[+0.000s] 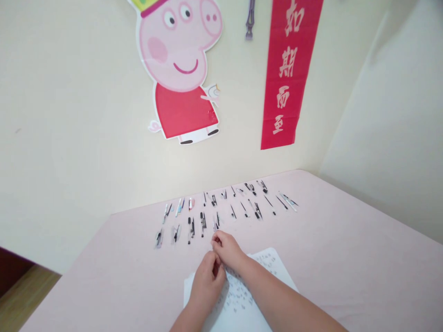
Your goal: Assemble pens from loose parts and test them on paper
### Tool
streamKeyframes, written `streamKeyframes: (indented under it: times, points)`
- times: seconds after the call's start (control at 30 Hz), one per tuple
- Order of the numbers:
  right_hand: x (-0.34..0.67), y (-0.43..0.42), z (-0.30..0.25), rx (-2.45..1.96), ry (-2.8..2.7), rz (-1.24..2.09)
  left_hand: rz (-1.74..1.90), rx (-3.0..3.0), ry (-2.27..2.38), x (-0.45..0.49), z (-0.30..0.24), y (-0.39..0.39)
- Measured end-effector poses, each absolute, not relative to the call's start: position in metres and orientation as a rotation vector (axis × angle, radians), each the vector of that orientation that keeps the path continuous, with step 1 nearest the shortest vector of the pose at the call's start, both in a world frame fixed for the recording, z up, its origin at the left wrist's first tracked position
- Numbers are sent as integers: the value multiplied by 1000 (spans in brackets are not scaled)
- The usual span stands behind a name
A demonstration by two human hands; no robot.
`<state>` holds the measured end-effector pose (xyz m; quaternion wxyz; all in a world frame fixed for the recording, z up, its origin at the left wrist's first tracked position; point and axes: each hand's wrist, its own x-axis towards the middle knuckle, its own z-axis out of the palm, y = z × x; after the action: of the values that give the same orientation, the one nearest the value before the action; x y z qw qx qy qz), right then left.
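My left hand (209,279) is closed over the white sheet (247,318), its thumb and fingers pressed together. Just beyond it, my right hand (228,249) is also curled, with its fingertips by the nearest pen parts (216,222). Whatever either hand holds is hidden or too small to make out. The sheet lies under my hands and is dotted with many small dark marks or bits; I cannot tell which. Two rows of pens and pen parts stretch across the table, including clear barrels with black ends (189,230) and a small bagged set (159,238).
The pale pink table (110,267) meets a cream wall at the back. On the wall hang a pink pig cutout (187,108) and a red banner (285,92) with white characters. A thin grey skeleton-like piece (249,20) hangs between them. White-barrelled pens (289,203) lie at the right.
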<state>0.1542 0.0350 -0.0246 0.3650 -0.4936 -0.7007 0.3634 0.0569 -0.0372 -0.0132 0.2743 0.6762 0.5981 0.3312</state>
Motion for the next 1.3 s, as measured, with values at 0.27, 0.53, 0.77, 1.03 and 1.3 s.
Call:
streamKeyframes:
  times: [0.27,0.53,0.77,1.03,1.3]
  points:
    - [185,30,-5,-1444,-2193,441,887,1865,1604,54,-17,-34]
    - [191,7,6,-1468,-2490,117,912,1842,1584,53,-16,-35]
    - [185,-3,7,-1522,-2489,80,982,1770,1563,52,-17,-33]
    - [179,1,2,-1572,-2474,112,1030,1671,1505,53,-4,-31]
    - [156,19,-3,-1523,-2520,310,996,1504,1388,58,12,-26]
